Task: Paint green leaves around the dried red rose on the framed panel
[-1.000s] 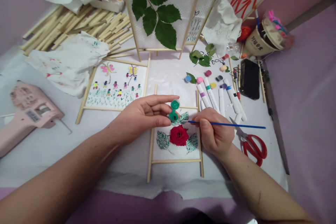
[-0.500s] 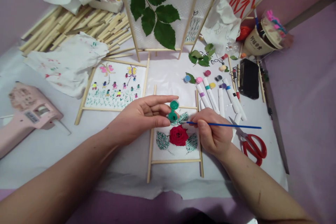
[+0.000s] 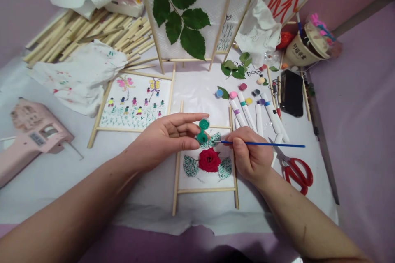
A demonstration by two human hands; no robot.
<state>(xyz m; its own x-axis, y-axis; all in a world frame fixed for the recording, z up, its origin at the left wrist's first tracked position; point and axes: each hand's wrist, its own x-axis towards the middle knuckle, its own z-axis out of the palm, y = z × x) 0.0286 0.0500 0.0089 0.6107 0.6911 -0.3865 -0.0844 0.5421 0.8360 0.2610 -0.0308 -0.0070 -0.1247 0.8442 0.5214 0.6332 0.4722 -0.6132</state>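
Note:
Between the thumb and fingers of my left hand (image 3: 173, 133) is a small open paint pot (image 3: 202, 137) with green paint, its lid flipped up. My right hand (image 3: 251, 152) is closed around a thin blue paintbrush (image 3: 277, 144), whose tip points left, close to the pot. Below both hands lies a picture in a wooden stick frame (image 3: 206, 190). It bears a red rose (image 3: 210, 160) and leaves dabbed in green (image 3: 191, 166). The upper part of that picture is partly hidden by my hands.
Red-handled scissors (image 3: 298, 174), white markers (image 3: 247, 111), small paint pots (image 3: 233, 94) and a black phone (image 3: 292, 92) lie to the right. At left are a pink glue gun (image 3: 33, 139), a framed drawing (image 3: 135, 100) and wooden sticks (image 3: 77, 33). A framed leaf panel (image 3: 185, 12) stands behind.
Almost nothing differs. The brush has tilted very slightly, and both hands keep their hold; the whole view has shifted a little.

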